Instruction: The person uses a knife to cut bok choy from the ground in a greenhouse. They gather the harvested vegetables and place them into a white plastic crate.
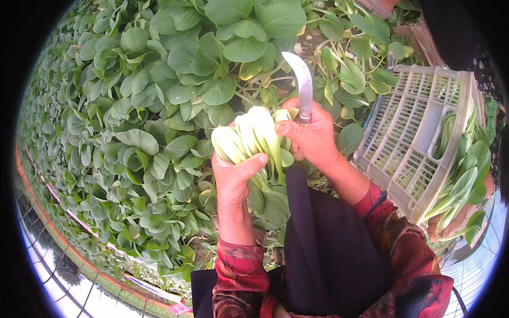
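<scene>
Several heads of bok choy [254, 135] are bunched in my left hand [234, 179], pale stem bases up and green leaves hanging down. My right hand [310, 135] grips a curved harvesting knife [303, 79], its metal blade pointing up and away from me. The thumb of that same hand presses on stems at the right side of the bunch. The knife's handle is mostly hidden in the palm.
Dense leafy bok choy plants [159, 119] fill the left and far side. A white plastic crate [417, 139] with bok choy inside stands tilted at the right. Another person's hand [453, 222] holds greens beside it. Cut leaves and yellowed ones [342, 79] lie on the soil.
</scene>
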`<state>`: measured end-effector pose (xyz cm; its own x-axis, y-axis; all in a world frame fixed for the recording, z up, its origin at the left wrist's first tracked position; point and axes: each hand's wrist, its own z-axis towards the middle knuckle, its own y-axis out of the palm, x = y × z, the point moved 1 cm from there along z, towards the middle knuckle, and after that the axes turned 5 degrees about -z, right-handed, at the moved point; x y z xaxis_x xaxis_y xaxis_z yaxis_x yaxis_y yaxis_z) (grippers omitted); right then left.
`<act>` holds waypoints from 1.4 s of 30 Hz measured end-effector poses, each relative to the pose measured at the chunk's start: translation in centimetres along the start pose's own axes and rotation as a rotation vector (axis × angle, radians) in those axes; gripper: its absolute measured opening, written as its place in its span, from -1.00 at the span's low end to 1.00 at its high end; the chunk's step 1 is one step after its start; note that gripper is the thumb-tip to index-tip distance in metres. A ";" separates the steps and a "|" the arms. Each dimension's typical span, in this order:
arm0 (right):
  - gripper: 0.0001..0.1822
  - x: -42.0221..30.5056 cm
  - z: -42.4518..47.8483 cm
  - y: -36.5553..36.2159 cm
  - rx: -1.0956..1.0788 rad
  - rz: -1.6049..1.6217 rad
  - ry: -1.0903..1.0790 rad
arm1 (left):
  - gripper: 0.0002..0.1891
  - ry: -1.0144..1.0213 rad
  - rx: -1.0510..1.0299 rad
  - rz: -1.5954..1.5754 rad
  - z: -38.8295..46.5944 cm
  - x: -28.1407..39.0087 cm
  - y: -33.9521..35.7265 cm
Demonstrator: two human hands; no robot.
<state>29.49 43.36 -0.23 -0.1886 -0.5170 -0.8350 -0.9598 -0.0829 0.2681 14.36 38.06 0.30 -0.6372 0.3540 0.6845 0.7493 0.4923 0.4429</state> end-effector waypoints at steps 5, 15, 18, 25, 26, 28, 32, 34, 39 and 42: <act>-0.70 0.4 1.7 -2.5 -0.073 -0.488 -0.153 | -0.29 -0.051 -0.007 0.077 0.9 0.6 -1.9; -0.65 0.1 2.3 -6.0 -0.110 -1.229 -0.069 | -0.30 -0.065 -0.248 0.458 6.7 4.3 3.3; -0.64 1.4 2.7 -4.4 -0.146 -0.908 -0.059 | -0.26 0.014 -0.125 0.654 10.6 6.1 1.9; -0.62 5.8 6.1 -0.4 -0.119 -0.737 -0.092 | -0.36 0.012 0.115 0.815 11.0 7.1 -3.4; -0.64 5.9 6.7 0.1 -0.089 -0.768 -0.181 | -0.38 0.013 0.118 0.790 10.7 6.8 -3.5; -0.67 6.1 8.1 0.8 -0.091 -0.793 -0.124 | -0.43 0.037 0.135 0.704 11.0 6.1 -4.3; -0.69 7.5 11.2 2.0 -0.076 -0.835 -0.174 | -0.48 -0.042 0.172 0.531 11.8 7.6 -5.5; -0.69 7.0 12.4 2.1 -0.160 -0.876 -0.030 | -0.48 -0.076 0.174 0.494 12.0 7.8 -5.6; -0.68 7.6 12.8 2.1 -0.148 -0.822 0.124 | -0.49 -0.069 0.202 0.480 11.3 7.3 -5.3; -0.67 7.0 12.5 2.9 -0.186 -0.654 0.411 | -0.48 -0.048 0.213 0.461 10.8 7.2 -5.9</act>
<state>22.83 50.14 -11.27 0.5281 -0.5842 -0.6163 -0.7921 -0.6005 -0.1095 3.38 46.27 -3.60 -0.2608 0.6062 0.7514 0.9044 0.4257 -0.0296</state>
